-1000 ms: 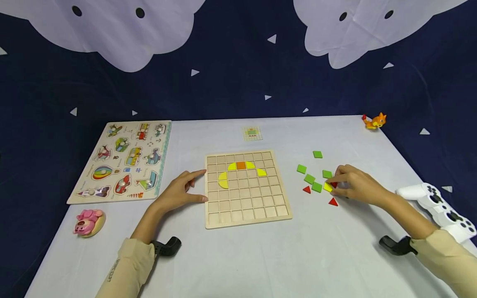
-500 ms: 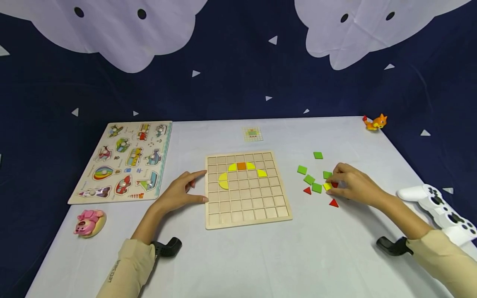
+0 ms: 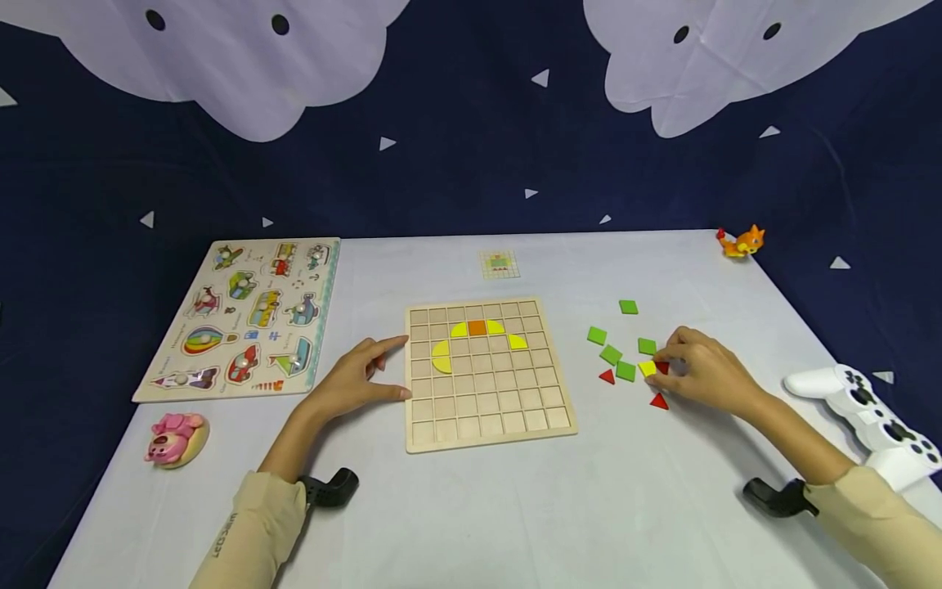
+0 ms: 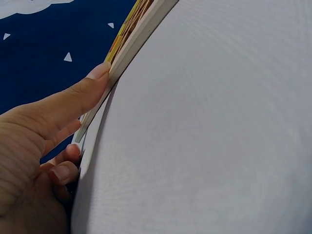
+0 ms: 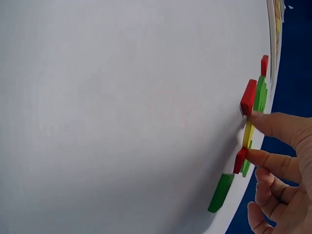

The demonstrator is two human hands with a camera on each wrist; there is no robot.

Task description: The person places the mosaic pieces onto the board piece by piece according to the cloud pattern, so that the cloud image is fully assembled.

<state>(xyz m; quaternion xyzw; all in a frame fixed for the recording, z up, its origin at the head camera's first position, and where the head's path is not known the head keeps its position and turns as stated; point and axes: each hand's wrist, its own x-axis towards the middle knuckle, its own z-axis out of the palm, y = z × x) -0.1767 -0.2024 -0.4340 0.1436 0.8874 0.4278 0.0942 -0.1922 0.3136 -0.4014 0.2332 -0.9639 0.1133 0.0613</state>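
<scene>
The right hand [image 3: 702, 372] is lying on the table [image 3: 515, 507] among loose tiles to the right of the wooden grid board [image 3: 486, 372]. Its thumb and forefinger are pinching the yellow tile [image 3: 647, 368], which is flat on the table right at the fingertips; the right wrist view is showing the fingertips [image 5: 265, 124] on both edges of that tile [image 5: 248, 134]. A red triangle [image 3: 662, 368] is touching the tile on the hand's side, partly hidden under the fingers. Another red triangle [image 3: 658, 401] is lying just below the hand, and green squares [image 3: 625, 370] are sitting just beside the yellow tile on its far side.

The left hand [image 3: 353, 380] is resting against the left edge of the board, fingers straight, forefinger pressing along the edge [image 4: 97, 78], gripping nothing.

Compared with half a second ago, the right hand is sitting slightly further right and lower, and more of the yellow tile is showing. The tile is staying in the same spot on the table. The left hand and board are not shifting at all.
</scene>
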